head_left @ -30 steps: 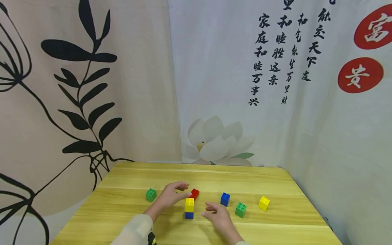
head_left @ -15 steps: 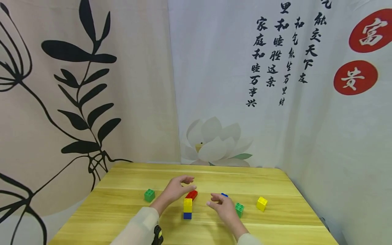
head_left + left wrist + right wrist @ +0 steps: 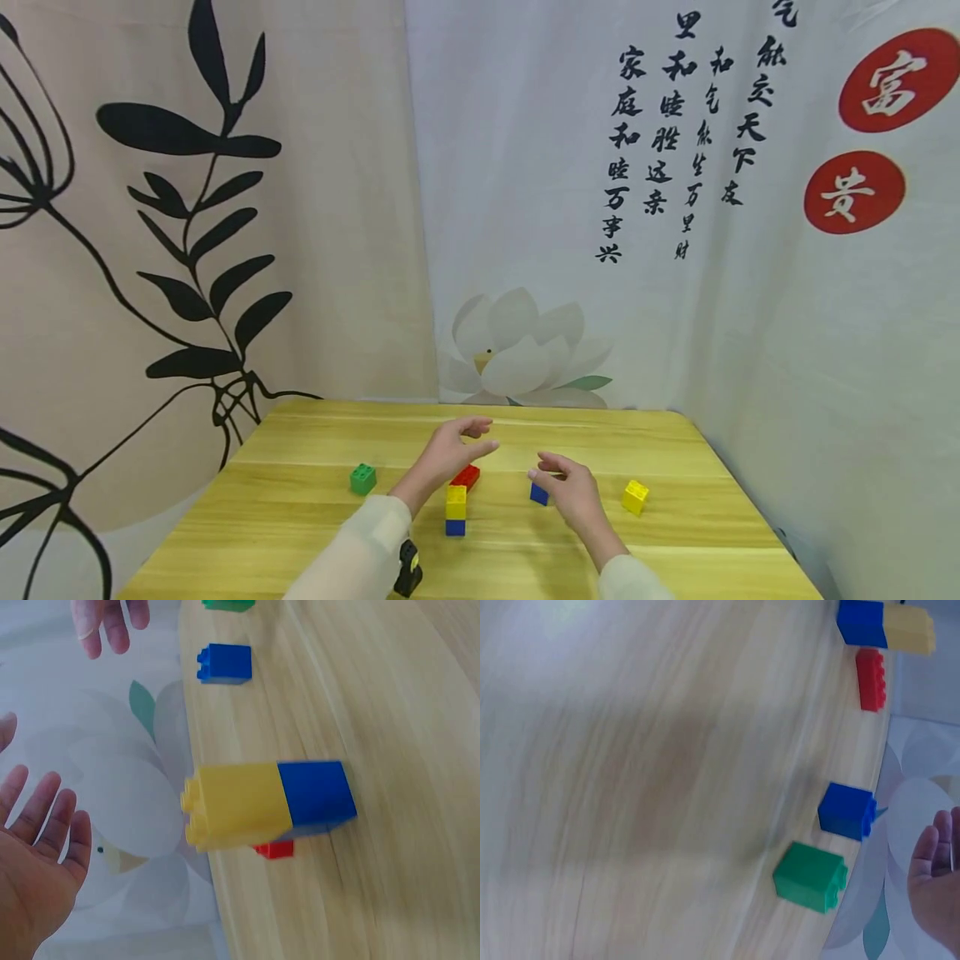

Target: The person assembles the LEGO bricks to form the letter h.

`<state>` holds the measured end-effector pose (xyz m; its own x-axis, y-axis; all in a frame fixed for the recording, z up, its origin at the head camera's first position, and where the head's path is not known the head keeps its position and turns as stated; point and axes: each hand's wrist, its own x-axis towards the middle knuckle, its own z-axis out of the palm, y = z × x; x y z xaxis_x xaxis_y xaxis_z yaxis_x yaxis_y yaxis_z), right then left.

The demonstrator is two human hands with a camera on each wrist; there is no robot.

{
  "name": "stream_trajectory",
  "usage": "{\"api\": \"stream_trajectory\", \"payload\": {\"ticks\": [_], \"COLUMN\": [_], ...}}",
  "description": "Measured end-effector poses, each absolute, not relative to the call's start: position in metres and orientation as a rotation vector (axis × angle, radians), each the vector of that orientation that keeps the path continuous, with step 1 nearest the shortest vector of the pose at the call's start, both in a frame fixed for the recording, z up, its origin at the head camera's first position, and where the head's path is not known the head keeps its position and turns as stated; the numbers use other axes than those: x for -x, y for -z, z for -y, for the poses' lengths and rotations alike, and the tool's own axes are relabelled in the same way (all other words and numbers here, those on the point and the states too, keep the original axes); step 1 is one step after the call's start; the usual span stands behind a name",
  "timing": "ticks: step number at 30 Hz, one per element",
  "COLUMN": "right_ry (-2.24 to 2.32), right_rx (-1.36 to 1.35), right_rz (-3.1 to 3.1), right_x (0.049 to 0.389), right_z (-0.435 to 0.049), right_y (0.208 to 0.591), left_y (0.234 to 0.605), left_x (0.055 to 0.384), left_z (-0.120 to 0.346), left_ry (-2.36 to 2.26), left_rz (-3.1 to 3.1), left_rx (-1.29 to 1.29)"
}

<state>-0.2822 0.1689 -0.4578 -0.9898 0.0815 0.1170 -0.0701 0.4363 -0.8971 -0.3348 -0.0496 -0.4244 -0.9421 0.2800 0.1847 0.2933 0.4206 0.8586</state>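
A yellow block [image 3: 456, 502] sits stacked on a blue block [image 3: 455, 527] at mid-table, with a red block [image 3: 465, 477] just behind. My left hand [image 3: 450, 450], fingers spread and holding nothing, hovers above and beyond the stack; the left wrist view shows its bare palm [image 3: 37, 877]. To the right, my right hand [image 3: 576, 493] hangs in the air with loosely bent fingers and nothing in them. It partly covers a second blue block [image 3: 539, 494] in the head view. A green block [image 3: 808, 877] next to that blue one shows in the right wrist view but is hidden in the head view.
Another green block [image 3: 363, 479] stands on the left of the wooden table [image 3: 300, 542], and a single yellow block [image 3: 635, 497] on the right. A printed curtain [image 3: 525, 208] hangs right behind the table's far edge.
Both hands have risen and shifted right and farther out, empty throughout. The right hand has come in front of the right green block. The blocks stay in place while the head view shifts slightly.
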Motion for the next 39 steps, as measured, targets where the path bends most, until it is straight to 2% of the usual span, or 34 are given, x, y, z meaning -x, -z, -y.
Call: {"api": "stream_trajectory", "payload": {"ticks": [14, 25, 39], "right_ry": [-1.547, -1.549, -1.589], "right_rx": [0.209, 0.304, 0.415], "right_rz": [2.467, 2.451, 2.465], "right_x": [0.286, 0.281, 0.279], "right_z": [-0.212, -0.230, -0.240], "right_y": [0.448, 0.468, 0.493], "left_y": [0.424, 0.456, 0.497], "left_x": [0.339, 0.331, 0.332], "left_z": [0.004, -0.025, -0.036], "left_ry": [1.702, 1.857, 1.970], "left_rz": [2.580, 2.499, 2.503], "left_rx": [0.558, 0.472, 0.307]}}
